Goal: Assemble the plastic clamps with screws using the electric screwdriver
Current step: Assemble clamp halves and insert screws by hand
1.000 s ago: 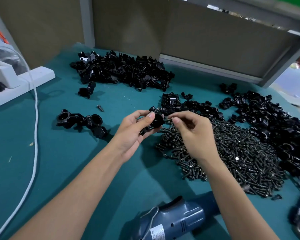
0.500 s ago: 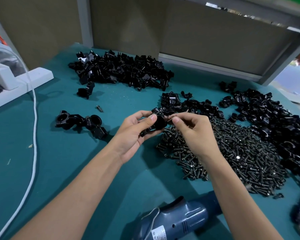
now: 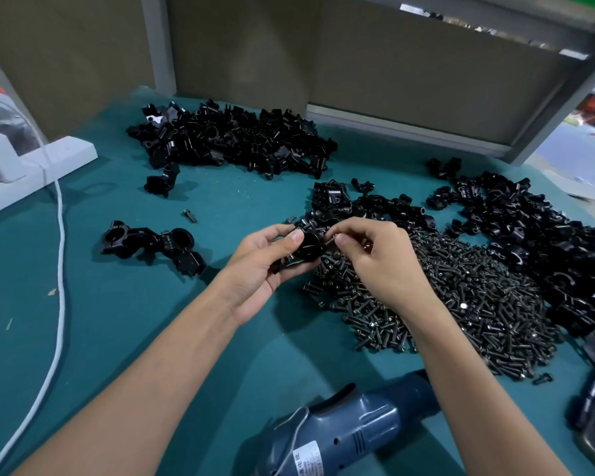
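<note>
Holding the light, hard-looking clamp (image 3: 308,249) by its body, the left hand (image 3: 255,269) has its grip curled round it while the right hand (image 3: 382,266) pinches a small, likely slippery screw (image 3: 329,241).

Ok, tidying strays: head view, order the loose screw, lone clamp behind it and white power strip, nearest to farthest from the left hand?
1. loose screw, just left of and behind the left hand.
2. lone clamp, farther back and left.
3. white power strip, far left edge.
</note>
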Action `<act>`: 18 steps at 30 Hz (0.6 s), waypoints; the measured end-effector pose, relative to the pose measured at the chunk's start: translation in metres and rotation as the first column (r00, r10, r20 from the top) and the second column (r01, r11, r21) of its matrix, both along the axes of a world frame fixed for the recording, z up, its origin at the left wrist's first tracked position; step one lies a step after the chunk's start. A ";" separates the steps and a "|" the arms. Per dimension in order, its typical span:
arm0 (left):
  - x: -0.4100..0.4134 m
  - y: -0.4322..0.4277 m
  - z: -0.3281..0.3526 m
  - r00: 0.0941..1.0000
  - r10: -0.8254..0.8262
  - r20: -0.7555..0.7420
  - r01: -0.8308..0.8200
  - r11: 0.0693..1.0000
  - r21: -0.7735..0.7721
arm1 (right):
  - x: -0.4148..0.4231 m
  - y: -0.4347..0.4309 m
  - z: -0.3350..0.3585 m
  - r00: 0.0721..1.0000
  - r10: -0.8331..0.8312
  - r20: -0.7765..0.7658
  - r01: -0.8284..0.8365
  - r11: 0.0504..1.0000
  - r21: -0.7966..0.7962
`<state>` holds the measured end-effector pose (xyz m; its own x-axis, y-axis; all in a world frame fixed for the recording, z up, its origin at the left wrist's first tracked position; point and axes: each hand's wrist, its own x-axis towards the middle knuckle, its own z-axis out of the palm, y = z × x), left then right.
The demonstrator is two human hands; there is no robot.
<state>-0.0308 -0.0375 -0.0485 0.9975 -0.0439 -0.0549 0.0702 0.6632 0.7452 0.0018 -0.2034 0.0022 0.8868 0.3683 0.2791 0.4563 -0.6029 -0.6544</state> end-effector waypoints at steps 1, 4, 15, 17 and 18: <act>0.000 0.000 0.000 1.000 0.000 0.004 0.000 1.000 -0.004 | 0.001 0.001 0.000 1.000 0.004 0.010 -0.004 1.000 -0.027; 0.000 0.001 0.002 1.000 -0.002 0.003 0.002 1.000 -0.028 | -0.001 0.004 -0.001 0.990 -0.017 0.137 0.029 0.996 -0.081; -0.002 0.009 0.013 0.988 0.147 -0.036 -0.151 0.964 -0.220 | -0.012 -0.002 -0.023 0.956 0.286 -0.064 -0.291 0.900 -0.323; -0.002 0.009 0.013 0.989 0.141 -0.040 -0.146 0.968 -0.203 | -0.013 -0.004 -0.026 0.954 0.280 -0.107 -0.300 0.885 -0.355; -0.002 0.009 0.013 0.990 0.133 -0.042 -0.138 0.972 -0.192 | -0.012 -0.005 -0.027 0.960 0.258 -0.106 -0.279 0.881 -0.381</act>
